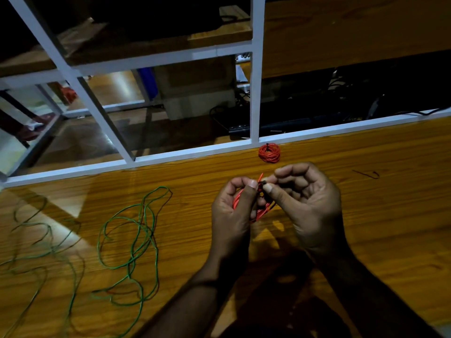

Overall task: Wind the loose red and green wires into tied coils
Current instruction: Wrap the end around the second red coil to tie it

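Gripping small red wire coil (253,211) above wooden tabletop (366,215): left hand (231,211) curled round loops, right hand (307,203) pinching dark tie at top. Loose green wire (131,240) lying left; tied red coil (269,153) beyond.

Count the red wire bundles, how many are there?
2: one tied red coil lies on the table by the white frame; another red coil is held between both hands. Others may be hidden.

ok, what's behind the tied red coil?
Right behind the tied red coil runs the white frame rail; past it, dark cables and gear, too dim to identify.
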{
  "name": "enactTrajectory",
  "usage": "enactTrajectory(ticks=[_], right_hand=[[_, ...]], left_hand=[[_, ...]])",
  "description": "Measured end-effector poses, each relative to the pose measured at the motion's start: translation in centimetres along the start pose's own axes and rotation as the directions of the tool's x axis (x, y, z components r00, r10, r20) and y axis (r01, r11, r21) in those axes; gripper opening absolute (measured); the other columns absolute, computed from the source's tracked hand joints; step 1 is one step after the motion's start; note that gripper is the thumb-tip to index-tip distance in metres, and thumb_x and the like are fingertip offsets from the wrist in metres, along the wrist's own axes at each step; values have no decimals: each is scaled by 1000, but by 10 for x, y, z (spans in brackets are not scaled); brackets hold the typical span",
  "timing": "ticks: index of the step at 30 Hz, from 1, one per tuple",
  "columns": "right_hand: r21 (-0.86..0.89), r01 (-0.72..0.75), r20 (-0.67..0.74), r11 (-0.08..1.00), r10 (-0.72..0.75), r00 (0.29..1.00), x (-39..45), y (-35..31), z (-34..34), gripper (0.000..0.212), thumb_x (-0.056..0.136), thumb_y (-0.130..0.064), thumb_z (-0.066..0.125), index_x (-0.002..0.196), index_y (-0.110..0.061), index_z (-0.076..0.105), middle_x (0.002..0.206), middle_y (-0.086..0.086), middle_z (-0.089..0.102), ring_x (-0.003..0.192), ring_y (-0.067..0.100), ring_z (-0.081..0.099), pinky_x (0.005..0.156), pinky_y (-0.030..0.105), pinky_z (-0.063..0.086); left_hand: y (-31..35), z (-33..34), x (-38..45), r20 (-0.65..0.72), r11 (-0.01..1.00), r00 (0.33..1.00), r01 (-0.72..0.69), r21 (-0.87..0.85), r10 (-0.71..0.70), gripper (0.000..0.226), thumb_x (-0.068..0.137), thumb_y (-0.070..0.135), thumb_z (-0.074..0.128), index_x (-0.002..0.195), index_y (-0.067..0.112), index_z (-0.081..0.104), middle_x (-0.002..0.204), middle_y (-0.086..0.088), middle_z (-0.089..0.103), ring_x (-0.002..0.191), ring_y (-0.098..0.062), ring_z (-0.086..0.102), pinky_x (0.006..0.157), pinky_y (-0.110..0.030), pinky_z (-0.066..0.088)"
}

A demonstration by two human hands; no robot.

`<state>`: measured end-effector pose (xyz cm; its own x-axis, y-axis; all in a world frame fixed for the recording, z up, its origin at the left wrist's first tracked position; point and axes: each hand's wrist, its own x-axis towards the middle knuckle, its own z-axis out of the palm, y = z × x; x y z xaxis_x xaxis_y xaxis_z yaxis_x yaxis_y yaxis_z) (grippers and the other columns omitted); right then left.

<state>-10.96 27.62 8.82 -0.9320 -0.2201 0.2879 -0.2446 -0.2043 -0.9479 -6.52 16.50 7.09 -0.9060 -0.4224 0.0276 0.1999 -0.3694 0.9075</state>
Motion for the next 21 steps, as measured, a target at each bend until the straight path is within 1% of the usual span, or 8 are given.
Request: enactTrajectory(ticks=[4, 9, 13, 15, 19, 21], right_hand=[[16, -9, 3, 1000, 9, 1000, 0, -1, -1, 25, 77, -13, 77, 98, -19, 63, 94, 11, 76, 88, 27, 74, 78, 41, 59], [26, -18, 13, 1000, 18, 1000, 0, -2, -1, 23, 80, -6, 75, 97, -15, 62, 94, 11, 76, 89, 26, 74, 79, 40, 60], [44, -20, 4, 999, 20, 1000, 0, -2, -1, 22, 78, -9, 75, 94, -14, 61, 93, 12, 76, 88, 27, 74, 78, 39, 60], [53, -24, 6, 998, 24, 1000, 1, -2, -1, 23, 77, -11, 75, 95, -15, 61, 93, 12, 76, 88, 27, 74, 78, 37, 59], [64, -33, 11, 997, 32, 999, 1, -2, -1, 24, 77, -11, 76, 97, -16, 61, 93, 10, 76, 89, 24, 74, 77, 32, 58], [68, -35, 7, 997, 35, 999, 1, -2, -1, 25, 77, -11, 76, 96, -16, 62, 93, 10, 76, 88, 24, 74, 77, 30, 58]], left_hand=[[-1, -1, 0, 7, 1000, 1000, 8, 7, -8, 14, 85, 29, 64, 90, 16, 64, 71, -1, 63, 66, -9, 58, 60, -19, 48], [0, -1, 0, 6, 1000, 1000, 8, 8, -8, 13, 86, 27, 64, 92, 16, 64, 72, -1, 64, 67, -9, 60, 62, -20, 50], [0, 0, -1, 0, 1000, 1000, 13, 6, -13, 14, 85, 28, 64, 92, 15, 64, 72, -1, 64, 67, -9, 60, 62, -20, 51], [0, 1, -1, -2, 1000, 1000, 9, 0, -9, 13, 85, 28, 65, 90, 17, 64, 71, -1, 64, 66, -9, 60, 62, -20, 50], [0, 1, -1, -2, 1000, 1000, 15, -4, -15, 16, 86, 29, 64, 93, 15, 64, 71, -1, 64, 66, -9, 60, 62, -20, 50], [1, 1, -2, -3, 1000, 1000, 13, -15, -13, 15, 85, 30, 65, 92, 16, 64, 71, -1, 64, 66, -9, 59, 62, -20, 50]])
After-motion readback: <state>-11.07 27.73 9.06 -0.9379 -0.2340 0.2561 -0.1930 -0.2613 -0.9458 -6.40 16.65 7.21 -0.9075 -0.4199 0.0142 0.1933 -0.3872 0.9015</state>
